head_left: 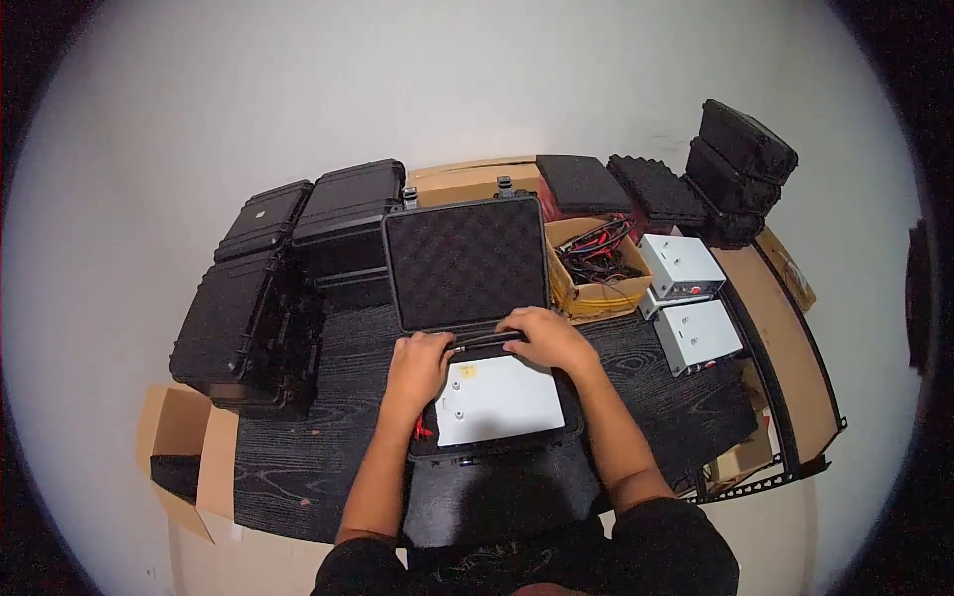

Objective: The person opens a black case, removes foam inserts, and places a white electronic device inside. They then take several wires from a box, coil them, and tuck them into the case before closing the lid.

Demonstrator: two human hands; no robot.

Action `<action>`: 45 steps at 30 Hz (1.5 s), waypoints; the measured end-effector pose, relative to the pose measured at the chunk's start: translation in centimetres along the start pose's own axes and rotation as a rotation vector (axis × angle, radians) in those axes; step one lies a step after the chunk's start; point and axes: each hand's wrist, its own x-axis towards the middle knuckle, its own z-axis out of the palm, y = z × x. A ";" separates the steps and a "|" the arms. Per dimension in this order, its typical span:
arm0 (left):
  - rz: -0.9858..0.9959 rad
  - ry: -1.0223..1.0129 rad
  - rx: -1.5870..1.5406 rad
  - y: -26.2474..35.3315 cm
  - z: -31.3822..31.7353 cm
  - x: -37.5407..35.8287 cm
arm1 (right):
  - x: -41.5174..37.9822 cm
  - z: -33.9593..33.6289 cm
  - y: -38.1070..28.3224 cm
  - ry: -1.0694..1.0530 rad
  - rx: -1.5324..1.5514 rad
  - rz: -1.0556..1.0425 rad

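Note:
An open black hard case (412, 449) lies in front of me, its lid raised and lined with dark egg-crate foam (467, 263). Inside the base rests a white metal box (502, 402) with a small yellow label and two round fittings on its left side. Black cables (487, 340) run along the back of the base, between the box and the hinge. My left hand (421, 363) grips their left end, fingers curled. At the right end, the curled fingers of my right hand (552, 340) hold the same cables. Red clips (422, 429) show at the box's left side.
Black cases (224, 318) are stacked on the left of the dark wood-grain table (288, 457). A cardboard box of cables (601, 293) stands at the back right, beside more white boxes (699, 333). Further black cases (740, 159) pile up behind them. An open carton (179, 427) sits at the left edge.

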 end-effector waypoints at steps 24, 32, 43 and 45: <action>0.118 0.136 0.134 -0.4 0.1 0.0 | -0.6 0.1 2.7 -0.058 0.033 0.182; 0.087 0.070 0.218 -0.7 0.9 -0.4 | 1.2 -11.1 11.1 0.469 -0.082 0.247; 0.051 -0.021 0.227 -0.5 0.5 -0.5 | 2.0 -12.4 26.1 0.159 -0.877 0.461; 0.020 -0.045 0.196 -0.5 0.5 -0.4 | 2.4 -13.0 26.7 0.113 -0.794 0.459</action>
